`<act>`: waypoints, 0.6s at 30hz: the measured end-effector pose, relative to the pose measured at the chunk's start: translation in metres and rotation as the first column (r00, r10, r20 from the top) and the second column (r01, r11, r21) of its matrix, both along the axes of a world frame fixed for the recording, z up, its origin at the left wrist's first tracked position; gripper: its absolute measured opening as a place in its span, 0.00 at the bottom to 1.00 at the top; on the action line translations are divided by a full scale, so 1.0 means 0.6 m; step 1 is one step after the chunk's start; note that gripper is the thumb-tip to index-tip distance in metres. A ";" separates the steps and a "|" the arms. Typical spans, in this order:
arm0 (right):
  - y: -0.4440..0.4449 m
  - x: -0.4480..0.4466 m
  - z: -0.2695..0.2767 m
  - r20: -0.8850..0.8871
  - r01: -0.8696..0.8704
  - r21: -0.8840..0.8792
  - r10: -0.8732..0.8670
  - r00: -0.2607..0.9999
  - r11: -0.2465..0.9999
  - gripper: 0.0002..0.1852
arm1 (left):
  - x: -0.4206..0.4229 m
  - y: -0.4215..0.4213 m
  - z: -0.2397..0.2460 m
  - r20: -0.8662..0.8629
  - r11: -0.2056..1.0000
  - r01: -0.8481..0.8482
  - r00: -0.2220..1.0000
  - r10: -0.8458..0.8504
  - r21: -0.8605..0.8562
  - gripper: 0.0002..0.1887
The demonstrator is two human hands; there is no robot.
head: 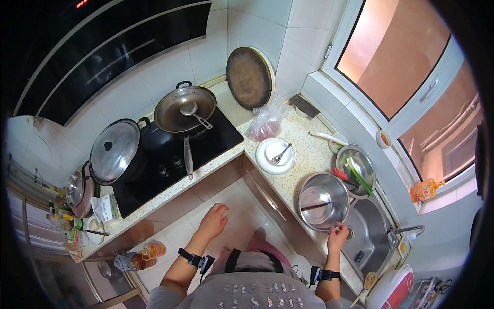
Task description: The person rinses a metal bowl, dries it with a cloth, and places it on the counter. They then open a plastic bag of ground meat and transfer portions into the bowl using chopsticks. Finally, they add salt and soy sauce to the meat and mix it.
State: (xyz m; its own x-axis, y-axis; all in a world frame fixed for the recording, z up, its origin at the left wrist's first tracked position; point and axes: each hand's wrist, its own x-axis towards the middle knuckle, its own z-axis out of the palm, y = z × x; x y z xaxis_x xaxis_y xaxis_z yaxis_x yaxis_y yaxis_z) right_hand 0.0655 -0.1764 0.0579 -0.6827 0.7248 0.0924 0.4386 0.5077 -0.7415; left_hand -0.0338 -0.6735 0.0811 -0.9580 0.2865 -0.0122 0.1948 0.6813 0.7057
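My right hand [338, 235] is at the near rim of a large stainless steel pot [323, 201], thumb and fingers close together; whether it grips the rim is unclear. A pair of dark chopsticks [316, 206] lies in the pot. Over the floor, left of the pot and in front of the counter, my left hand [214, 220] hangs with nothing in it, fingers loosely bent. Behind the pot stands a steel bowl [357, 170] with green onions [359, 175] and a red-handled tool [340, 174]. A spoon [281, 153] rests in a white bowl on a plate [275, 168].
A wok [170, 112] holding a ladle [189, 109] and a lidded pan [115, 150] stand on the black cooktop [154, 193]. A plastic bag [268, 123] sits behind the plate. The sink [366, 231] is at the right. Oil bottles [153, 250] stand on the floor.
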 end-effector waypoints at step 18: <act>0.095 -0.018 -0.045 -0.046 0.113 -0.096 -0.118 0.992 0.989 0.14 | -0.263 0.141 -0.018 0.098 0.993 -0.080 0.993 0.071 0.085 0.22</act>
State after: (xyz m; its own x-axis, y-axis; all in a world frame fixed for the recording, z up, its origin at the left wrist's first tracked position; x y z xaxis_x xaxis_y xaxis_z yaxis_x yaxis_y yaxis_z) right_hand 0.0550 -0.1193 0.0310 -0.5899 0.8057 0.0536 0.4505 0.3835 -0.8062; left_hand -0.1916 -0.5887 0.0705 -0.9727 0.2172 -0.0816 0.0746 0.6257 0.7765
